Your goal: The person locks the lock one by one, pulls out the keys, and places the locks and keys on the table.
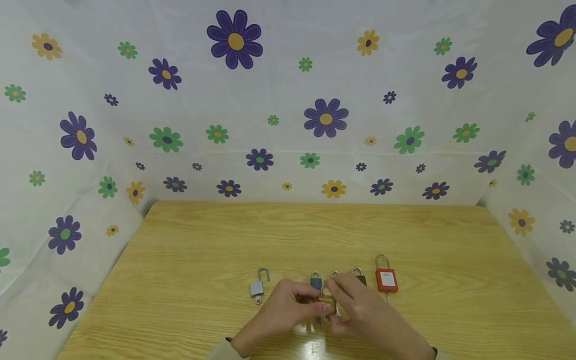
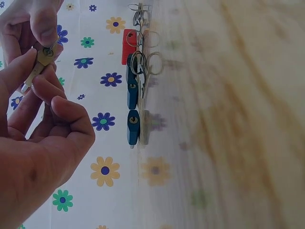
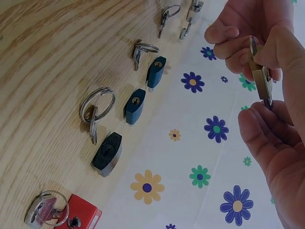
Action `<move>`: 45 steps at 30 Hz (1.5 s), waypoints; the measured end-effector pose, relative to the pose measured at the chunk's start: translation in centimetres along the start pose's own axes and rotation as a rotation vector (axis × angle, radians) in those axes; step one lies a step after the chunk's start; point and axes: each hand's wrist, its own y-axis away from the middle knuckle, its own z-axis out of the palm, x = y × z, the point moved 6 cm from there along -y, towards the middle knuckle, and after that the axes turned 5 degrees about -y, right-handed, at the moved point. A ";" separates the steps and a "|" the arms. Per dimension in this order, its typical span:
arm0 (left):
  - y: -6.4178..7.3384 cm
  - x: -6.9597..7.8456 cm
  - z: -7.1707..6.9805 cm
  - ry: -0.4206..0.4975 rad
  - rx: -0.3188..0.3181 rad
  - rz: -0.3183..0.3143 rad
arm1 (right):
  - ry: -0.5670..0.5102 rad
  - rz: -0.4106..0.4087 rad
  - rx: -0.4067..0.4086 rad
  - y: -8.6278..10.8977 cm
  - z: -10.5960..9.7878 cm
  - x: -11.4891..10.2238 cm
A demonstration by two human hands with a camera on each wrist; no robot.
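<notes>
In the head view my left hand (image 1: 294,302) and right hand (image 1: 360,307) meet over a small brass padlock (image 1: 330,301). My left fingers and thumb pinch its body from the left, as the left wrist view also shows, with its keyhole (image 2: 48,51) visible. The fingers of my right hand (image 3: 274,138) hold the padlock (image 3: 260,78) from the other side. Thin metal shows at its ends in the right wrist view; I cannot tell whether a key is among it. Just behind the hands lies a blue padlock (image 1: 316,282), and another blue one (image 3: 135,106) is beside it.
At the left lies a silver padlock (image 1: 256,288) with its shackle swung open. A black padlock (image 3: 107,155) and a red padlock (image 1: 386,280) lie to the right. Keys on rings (image 3: 97,102) lie before several padlocks on the wooden table (image 1: 202,240). Flowered cloth (image 1: 279,90) surrounds it.
</notes>
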 end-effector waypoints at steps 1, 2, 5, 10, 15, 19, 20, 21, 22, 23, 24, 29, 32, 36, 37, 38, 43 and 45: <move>0.0 0.0 0.0 -0.001 0.001 -0.004 | 0.010 -0.010 0.003 0.0 0.0 -0.1; 0.0 0.0 0.0 -0.002 0.001 -0.006 | 0.019 -0.017 0.006 0.0 0.0 -0.1; 0.1 0.0 0.0 -0.011 0.000 -0.002 | 0.046 -0.041 0.021 0.0 0.0 -0.2; 0.1 0.1 0.0 -0.010 -0.007 0.014 | 0.067 -0.075 0.039 0.0 -0.1 -0.4; 0.2 0.0 0.0 -0.004 -0.008 0.021 | 0.059 -0.073 0.030 0.1 0.0 -0.5; 0.1 0.0 0.0 -0.008 -0.007 0.007 | 0.021 -0.044 0.022 0.2 0.0 -0.3; 0.1 0.0 -0.1 -0.007 -0.007 -0.002 | 0.008 -0.039 0.024 0.2 0.0 -0.3; 0.1 0.0 -0.1 -0.007 -0.008 -0.011 | -0.003 -0.036 0.027 0.3 -0.1 -0.2; 0.1 0.0 -0.1 -0.006 -0.009 -0.022 | -0.012 -0.031 0.025 0.3 -0.1 -0.2; 0.2 -0.1 -0.1 -0.004 -0.010 -0.033 | -0.024 -0.025 0.025 0.4 -0.1 -0.2; 0.2 -0.1 -0.1 -0.001 -0.011 -0.045 | -0.029 -0.023 0.027 0.4 -0.1 -0.1; 0.3 -0.2 -0.3 0.008 -0.006 -0.075 | -0.073 -0.018 0.035 0.6 0.0 0.1; 0.3 -0.3 -0.4 0.018 0.005 -0.087 | -0.116 0.009 0.042 0.8 0.2 0.2; 0.4 -0.4 -0.7 0.029 0.042 -0.104 | -0.177 0.093 0.044 1.1 0.5 0.6; 0.4 -0.4 -0.8 0.029 0.055 -0.106 | -0.198 0.119 0.051 1.2 0.6 0.7; 0.4 -0.5 -1.0 0.030 0.068 -0.110 | -0.222 0.145 0.060 1.2 0.7 0.8; 0.3 -0.4 -1.6 0.038 0.112 -0.102 | -0.436 0.268 0.132 1.4 1.1 1.3; 0.3 -0.3 -1.8 0.044 0.121 -0.086 | -0.537 0.326 0.141 1.5 1.5 1.3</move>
